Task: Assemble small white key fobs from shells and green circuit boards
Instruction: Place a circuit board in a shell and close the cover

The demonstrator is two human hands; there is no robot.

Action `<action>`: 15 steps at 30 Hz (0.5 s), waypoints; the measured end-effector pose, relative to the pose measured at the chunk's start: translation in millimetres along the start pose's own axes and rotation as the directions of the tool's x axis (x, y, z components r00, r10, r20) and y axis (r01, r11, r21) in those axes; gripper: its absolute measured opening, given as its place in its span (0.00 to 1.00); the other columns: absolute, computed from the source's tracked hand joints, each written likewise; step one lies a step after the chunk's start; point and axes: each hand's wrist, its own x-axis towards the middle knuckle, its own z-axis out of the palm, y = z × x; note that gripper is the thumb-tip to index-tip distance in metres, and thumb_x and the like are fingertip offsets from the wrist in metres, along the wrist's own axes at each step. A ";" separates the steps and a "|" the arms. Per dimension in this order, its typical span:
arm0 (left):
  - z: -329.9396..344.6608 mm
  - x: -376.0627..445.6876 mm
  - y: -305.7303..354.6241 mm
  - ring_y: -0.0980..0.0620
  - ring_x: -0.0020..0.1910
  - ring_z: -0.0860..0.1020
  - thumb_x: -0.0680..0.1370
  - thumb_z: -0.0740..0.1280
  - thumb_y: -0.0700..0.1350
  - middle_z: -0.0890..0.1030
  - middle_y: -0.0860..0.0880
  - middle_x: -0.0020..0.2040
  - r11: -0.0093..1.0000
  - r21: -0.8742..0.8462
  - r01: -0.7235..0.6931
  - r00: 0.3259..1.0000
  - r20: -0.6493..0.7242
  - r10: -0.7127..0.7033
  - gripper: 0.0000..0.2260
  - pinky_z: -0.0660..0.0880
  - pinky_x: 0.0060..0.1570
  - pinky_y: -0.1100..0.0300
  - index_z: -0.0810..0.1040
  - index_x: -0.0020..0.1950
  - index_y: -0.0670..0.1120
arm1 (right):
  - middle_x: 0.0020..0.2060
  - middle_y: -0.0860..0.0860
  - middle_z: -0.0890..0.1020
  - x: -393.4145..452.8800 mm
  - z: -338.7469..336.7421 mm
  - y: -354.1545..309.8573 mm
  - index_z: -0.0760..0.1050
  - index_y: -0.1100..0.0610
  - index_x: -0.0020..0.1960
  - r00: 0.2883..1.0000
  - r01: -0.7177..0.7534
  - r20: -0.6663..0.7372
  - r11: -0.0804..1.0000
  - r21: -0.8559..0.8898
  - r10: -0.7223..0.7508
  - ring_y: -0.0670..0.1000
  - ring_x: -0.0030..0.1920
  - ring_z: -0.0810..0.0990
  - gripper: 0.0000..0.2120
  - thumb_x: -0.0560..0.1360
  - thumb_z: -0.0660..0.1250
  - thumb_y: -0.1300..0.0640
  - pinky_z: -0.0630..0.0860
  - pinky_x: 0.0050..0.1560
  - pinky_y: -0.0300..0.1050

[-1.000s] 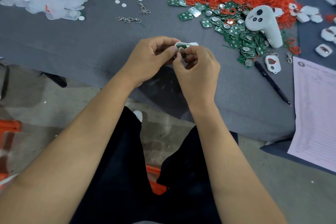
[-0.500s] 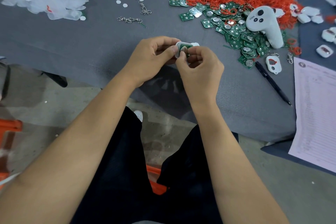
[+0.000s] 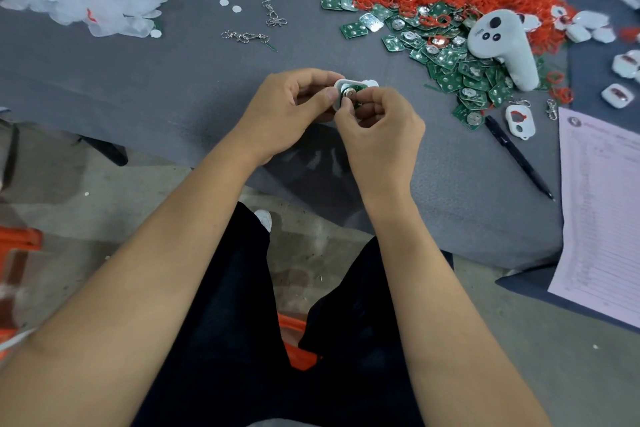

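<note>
Left hand [image 3: 287,107]: grips white shell [image 3: 341,88], thumb on its 9 o'clock edge.
Right hand [image 3: 377,121]: pinches green board [image 3: 353,92] from 5 o'clock.
Shell axis: 9-to-3 o'clock; board in its cavity.

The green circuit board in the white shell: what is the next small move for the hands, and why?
Probably press the green circuit board flat into the white shell. The left hand grips the shell, the right hand pinches the board at its opening, and the board looks tilted, not fully seated.
</note>
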 end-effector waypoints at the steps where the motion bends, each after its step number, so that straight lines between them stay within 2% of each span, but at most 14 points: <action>1: -0.2 0.0 0.0 0.54 0.55 0.85 0.84 0.66 0.37 0.86 0.46 0.56 1.000 -0.001 -0.001 1.000 0.001 0.001 0.11 0.80 0.54 0.63 0.81 0.66 0.40 | 0.39 0.49 0.84 0.0 -0.1 0.1 0.83 0.57 0.47 1.000 0.000 0.001 1.000 0.001 0.000 0.48 0.40 0.83 0.05 0.75 0.75 0.55 0.81 0.43 0.48; 5: 0.1 -0.3 1.0 0.49 0.58 0.84 0.84 0.66 0.37 0.86 0.44 0.57 1.000 -0.004 0.006 1.000 0.007 -0.006 0.12 0.81 0.57 0.60 0.80 0.67 0.39 | 0.38 0.49 0.84 0.0 0.2 0.1 0.82 0.57 0.47 1.000 -0.007 -0.003 1.000 0.006 0.007 0.49 0.40 0.83 0.06 0.75 0.75 0.55 0.81 0.43 0.50; 9: 1.1 -0.7 2.6 0.49 0.57 0.85 0.84 0.66 0.36 0.86 0.44 0.57 1.000 -0.011 0.015 1.000 -0.004 -0.015 0.12 0.81 0.55 0.62 0.80 0.67 0.38 | 0.38 0.49 0.84 -0.3 0.8 0.0 0.82 0.58 0.46 1.000 -0.010 -0.026 1.000 0.010 0.010 0.49 0.39 0.83 0.06 0.74 0.75 0.55 0.80 0.42 0.50; 15: 2.5 -1.5 2.8 0.56 0.53 0.85 0.84 0.66 0.36 0.86 0.45 0.56 1.000 -0.001 0.017 1.000 -0.012 -0.017 0.12 0.80 0.53 0.65 0.80 0.67 0.39 | 0.37 0.48 0.84 -1.0 0.7 -0.7 0.82 0.57 0.45 0.999 -0.001 -0.034 1.000 -0.006 0.001 0.49 0.38 0.82 0.06 0.74 0.75 0.55 0.80 0.41 0.47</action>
